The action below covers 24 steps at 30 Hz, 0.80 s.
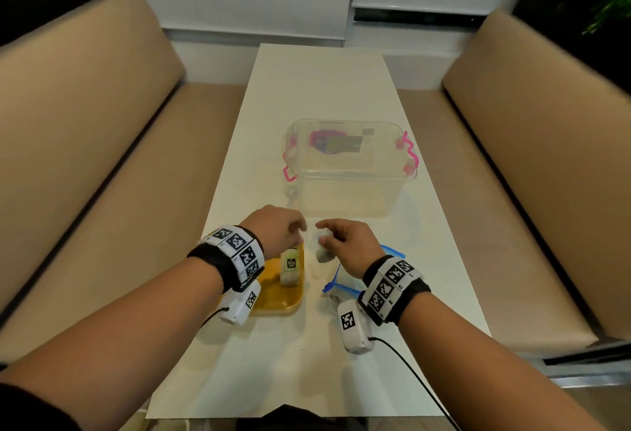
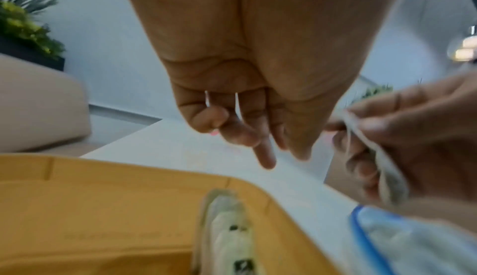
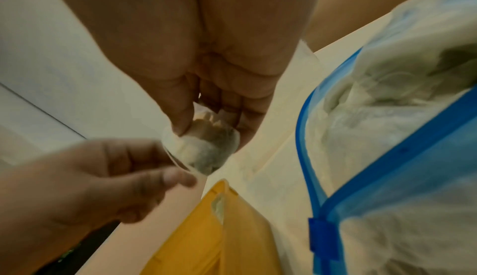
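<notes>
White worktop (image 1: 324,89) | our right grip (image 1: 348,246) pinches the tea bag (image 1: 322,249) just above it | left grip (image 1: 276,232) close, cannot tell if holding | bag light, soft, rips easily; we hold its edge

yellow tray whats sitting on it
A row of pale tea bags stands on edge on the yellow tray, one with a dark label. The left hand and its wrist band cover the tray's left part, so anything there is hidden.
</notes>
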### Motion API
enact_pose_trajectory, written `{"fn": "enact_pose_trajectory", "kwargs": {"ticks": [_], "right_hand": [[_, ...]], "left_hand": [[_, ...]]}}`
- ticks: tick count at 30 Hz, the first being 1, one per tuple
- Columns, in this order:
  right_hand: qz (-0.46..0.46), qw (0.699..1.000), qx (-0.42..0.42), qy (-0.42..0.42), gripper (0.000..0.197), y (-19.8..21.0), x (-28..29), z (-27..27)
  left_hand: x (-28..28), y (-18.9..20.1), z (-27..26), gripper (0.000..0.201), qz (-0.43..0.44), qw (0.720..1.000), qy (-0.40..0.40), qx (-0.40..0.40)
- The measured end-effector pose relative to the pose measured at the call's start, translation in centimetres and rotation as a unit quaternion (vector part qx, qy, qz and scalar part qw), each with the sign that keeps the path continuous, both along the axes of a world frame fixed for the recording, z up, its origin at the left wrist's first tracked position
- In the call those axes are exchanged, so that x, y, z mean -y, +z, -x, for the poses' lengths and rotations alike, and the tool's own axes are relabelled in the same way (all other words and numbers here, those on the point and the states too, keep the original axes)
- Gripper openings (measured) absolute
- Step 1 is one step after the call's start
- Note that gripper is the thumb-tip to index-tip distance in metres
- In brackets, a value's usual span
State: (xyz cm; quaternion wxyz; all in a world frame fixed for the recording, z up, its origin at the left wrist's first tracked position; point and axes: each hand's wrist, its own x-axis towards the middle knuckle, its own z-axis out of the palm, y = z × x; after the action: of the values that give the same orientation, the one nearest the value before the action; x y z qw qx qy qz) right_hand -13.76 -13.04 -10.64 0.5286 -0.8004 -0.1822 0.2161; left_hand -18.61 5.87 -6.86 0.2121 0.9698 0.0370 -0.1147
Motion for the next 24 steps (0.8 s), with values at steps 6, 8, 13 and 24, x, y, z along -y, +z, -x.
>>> {"fn": "enact_pose_trajectory", "kwargs": {"ticks": [6,8,13,24], "right_hand": [[-0.020,0.999,-0.019,0.038,0.049,0.4,-1.3,0.2],[-0.037,0.997,-0.041,0.057,0.051,0.8,-2.0,0.6],[-0.067,0.985,-0.158,0.019,0.059,1.5,-3.1,0.8],[0.072,0.991,0.104,0.036,0.014,1.0,-3.6,0.6]], "left_hand": [[0.1,2.1,0.8,0.031,0.055,0.992,-0.062,0.093],[-0.1,2.2,1.0,0.022,0.044,0.991,-0.072,0.106],[-0.6,2.4,1.5,0.008,0.049,0.993,-0.055,0.096],[-1.3,2.8,1.8,0.021,0.059,0.995,0.020,0.078]]}}
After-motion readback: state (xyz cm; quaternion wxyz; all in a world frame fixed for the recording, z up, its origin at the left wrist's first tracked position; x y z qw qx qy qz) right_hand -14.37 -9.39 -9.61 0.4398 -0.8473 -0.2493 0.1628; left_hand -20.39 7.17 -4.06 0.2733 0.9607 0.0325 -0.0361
